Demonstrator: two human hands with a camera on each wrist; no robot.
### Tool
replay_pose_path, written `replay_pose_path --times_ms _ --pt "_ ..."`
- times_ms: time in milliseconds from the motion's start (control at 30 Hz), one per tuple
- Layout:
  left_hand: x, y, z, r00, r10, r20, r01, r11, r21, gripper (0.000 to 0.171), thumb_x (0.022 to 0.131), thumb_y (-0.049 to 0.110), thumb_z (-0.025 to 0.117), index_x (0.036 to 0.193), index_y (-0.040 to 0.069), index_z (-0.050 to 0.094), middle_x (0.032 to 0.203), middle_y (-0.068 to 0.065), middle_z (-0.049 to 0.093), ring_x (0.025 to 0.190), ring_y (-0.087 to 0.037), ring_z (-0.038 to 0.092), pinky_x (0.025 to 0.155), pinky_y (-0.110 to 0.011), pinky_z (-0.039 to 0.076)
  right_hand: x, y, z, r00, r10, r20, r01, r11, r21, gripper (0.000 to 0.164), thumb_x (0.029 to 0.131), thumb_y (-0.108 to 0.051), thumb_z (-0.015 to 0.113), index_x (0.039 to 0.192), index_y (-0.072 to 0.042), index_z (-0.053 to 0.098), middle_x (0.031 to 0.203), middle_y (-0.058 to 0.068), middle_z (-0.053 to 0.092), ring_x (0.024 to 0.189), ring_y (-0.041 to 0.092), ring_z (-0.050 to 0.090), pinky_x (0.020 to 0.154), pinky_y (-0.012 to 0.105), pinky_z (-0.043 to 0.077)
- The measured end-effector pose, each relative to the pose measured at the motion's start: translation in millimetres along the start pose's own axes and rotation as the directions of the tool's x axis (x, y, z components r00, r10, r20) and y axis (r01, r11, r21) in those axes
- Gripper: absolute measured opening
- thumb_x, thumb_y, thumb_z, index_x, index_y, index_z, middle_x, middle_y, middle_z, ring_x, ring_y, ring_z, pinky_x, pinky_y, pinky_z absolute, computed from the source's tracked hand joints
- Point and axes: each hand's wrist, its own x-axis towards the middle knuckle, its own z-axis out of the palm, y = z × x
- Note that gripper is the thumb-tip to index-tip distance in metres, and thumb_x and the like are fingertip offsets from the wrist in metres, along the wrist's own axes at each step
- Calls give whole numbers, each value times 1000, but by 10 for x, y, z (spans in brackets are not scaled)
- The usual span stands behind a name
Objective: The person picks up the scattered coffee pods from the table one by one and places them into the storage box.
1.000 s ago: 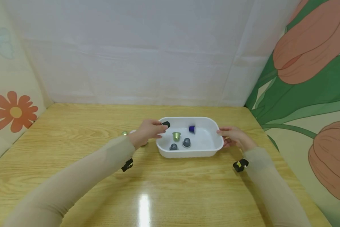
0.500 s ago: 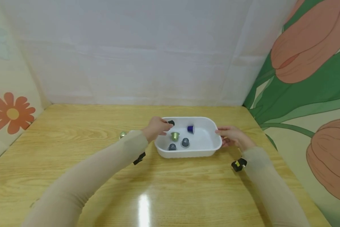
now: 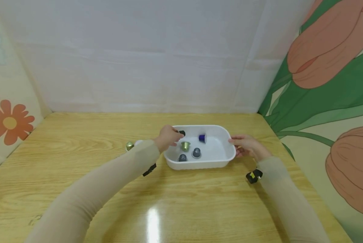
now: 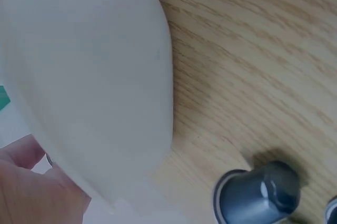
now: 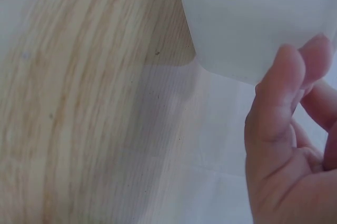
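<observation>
A white tray (image 3: 220, 164) with rounded ends sits on the table. Over its left end my left hand (image 3: 168, 137) pinches a black coffee capsule (image 3: 182, 133), partly covered by the fingers. My right hand (image 3: 247, 145) grips the rim at the opposite end; in the right wrist view its fingers (image 5: 274, 103) bend at the tray's edge. Inside the tray lie a purple capsule (image 3: 202, 138), a light green capsule (image 3: 185, 146) and two grey capsules (image 3: 196, 153). The left wrist view shows the tray's outer wall (image 4: 100, 71) and a dark blue-grey capsule (image 4: 258, 195) beside it.
Left of the tray, a green-gold capsule (image 3: 129, 145) stands near a whitish object (image 3: 138, 142) mostly behind the left sleeve. Another dark capsule (image 4: 331, 214) is cut off by the left wrist view's edge. A white cloth (image 3: 145, 67) hangs behind the wooden table (image 3: 193, 206).
My left hand has carried the black capsule right and further over the tray, then nearly stopped. The right hand keeps its hold on the rim. The head view has shifted slightly.
</observation>
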Motion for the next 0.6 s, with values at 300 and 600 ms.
replay_pose_path --times_ms 300,600 --pt "-38 12 -57 1000 15 0 -15 1000 16 51 94 4 62 135 -15 39 130 -31 52 104 -37 64 78 -34 58 -9 -16 14 1000 7 14 -7 1000 7 53 102 -15 51 144 9 31 64 -2 53 49 7 55 50 22 52" --pt "-236 -18 -224 995 89 33 -89 996 13 49 96 7 59 137 -14 40 133 -31 51 107 -38 63 82 -35 57 -10 -7 -10 1000 4 21 -4 1000 -6 54 102 -17 51 145 7 29 66 -1 53 50 7 54 51 22 52"
